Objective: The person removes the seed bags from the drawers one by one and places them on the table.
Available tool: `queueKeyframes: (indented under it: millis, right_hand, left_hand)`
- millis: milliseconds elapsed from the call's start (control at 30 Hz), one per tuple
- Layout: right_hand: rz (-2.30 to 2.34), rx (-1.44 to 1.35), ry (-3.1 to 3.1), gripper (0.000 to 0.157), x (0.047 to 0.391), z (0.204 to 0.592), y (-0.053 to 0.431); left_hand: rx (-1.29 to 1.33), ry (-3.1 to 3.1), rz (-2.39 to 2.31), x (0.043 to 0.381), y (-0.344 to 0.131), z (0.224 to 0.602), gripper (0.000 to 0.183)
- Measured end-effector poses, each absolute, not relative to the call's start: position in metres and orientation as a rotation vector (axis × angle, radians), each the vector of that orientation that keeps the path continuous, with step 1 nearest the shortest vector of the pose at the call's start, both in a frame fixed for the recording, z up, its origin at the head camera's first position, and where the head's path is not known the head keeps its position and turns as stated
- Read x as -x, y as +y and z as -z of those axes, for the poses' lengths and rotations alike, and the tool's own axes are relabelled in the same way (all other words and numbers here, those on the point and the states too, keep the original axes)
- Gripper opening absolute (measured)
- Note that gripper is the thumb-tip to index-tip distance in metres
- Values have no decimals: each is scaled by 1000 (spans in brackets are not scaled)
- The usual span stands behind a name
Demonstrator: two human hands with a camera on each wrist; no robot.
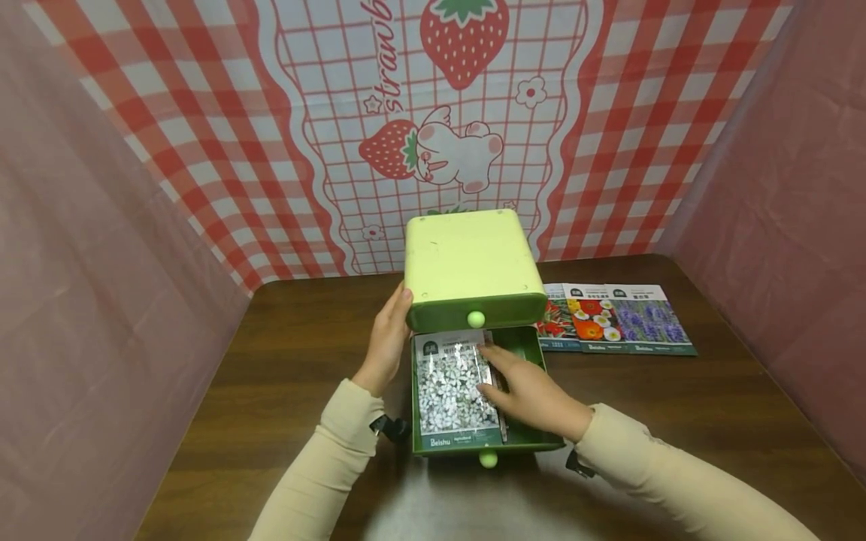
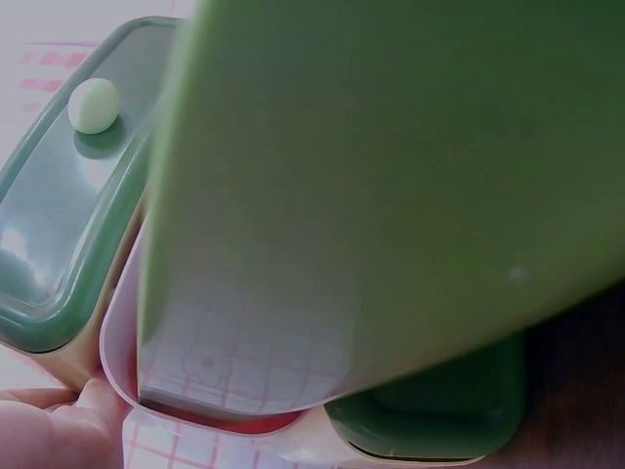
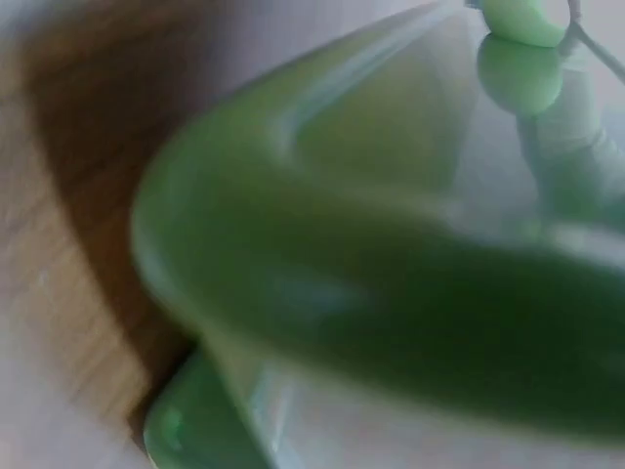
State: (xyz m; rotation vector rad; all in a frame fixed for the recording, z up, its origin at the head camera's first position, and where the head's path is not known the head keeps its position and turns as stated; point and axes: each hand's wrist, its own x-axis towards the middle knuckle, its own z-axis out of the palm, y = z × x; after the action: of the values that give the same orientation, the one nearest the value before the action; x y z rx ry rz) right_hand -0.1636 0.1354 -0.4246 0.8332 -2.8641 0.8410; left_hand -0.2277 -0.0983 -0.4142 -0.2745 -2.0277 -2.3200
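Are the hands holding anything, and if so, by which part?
No grip shows clearly. The left hand rests against the left side of the cabinet; the right hand is at the right edge of the white-flowered packet.

head cam: up high, facing forward and down, widest; open drawer (image 1: pixel 524 448) at 5 o'clock. left wrist: rolled, very close to that drawer, upper knob (image 2: pixel 94 106) at 10 o'clock. right wrist: rolled, also close, blurry, drawer knob (image 3: pixel 522 20) at 1-2 o'clock. head shares upper knob with left, drawer knob with right.
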Motion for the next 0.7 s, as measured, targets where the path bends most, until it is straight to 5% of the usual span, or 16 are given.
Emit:
queueKeyframes:
  millis: [700]
  right_hand:
    - [-2120, -171, -2807, 52, 181, 420, 134]
  left_hand:
    - [282, -2017, 2337, 226, -98, 412, 58]
